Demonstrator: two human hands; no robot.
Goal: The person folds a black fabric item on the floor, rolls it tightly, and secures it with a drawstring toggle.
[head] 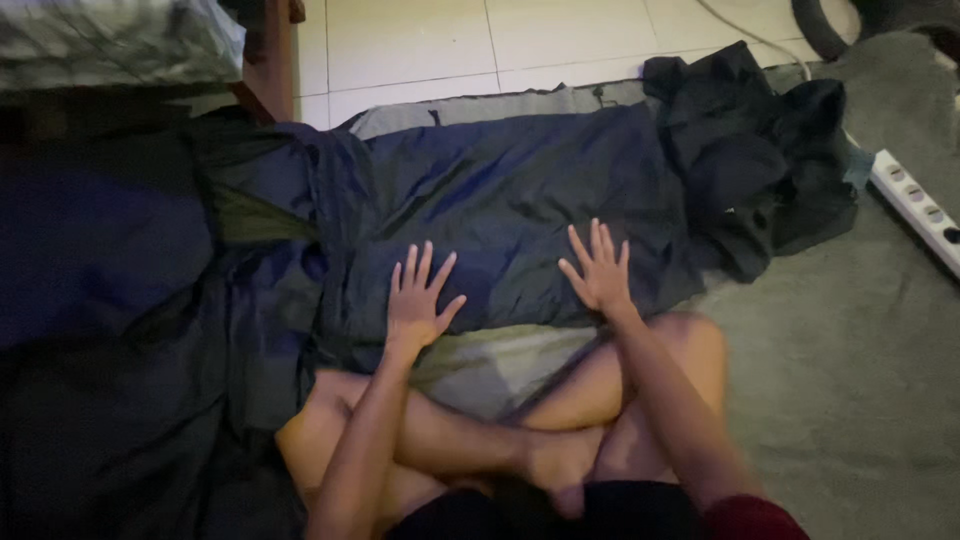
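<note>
Both hands lie flat with fingers spread on a dark navy, crinkled nylon garment (pixel 520 200) laid across the grey carpet (pixel 850 400) in front of the person's crossed legs; the left hand (pixel 418 300) presses its near edge, the right hand (pixel 600 272) its middle. Judging by this, the cloth is spread but wrinkled, unfolded. Just beside it lies a crumpled black fabric heap (pixel 750 150); a white power strip (pixel 915 205) sits further right.

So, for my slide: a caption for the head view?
Both hands pressed flat on dark blue fabric spread on the floor.
</note>
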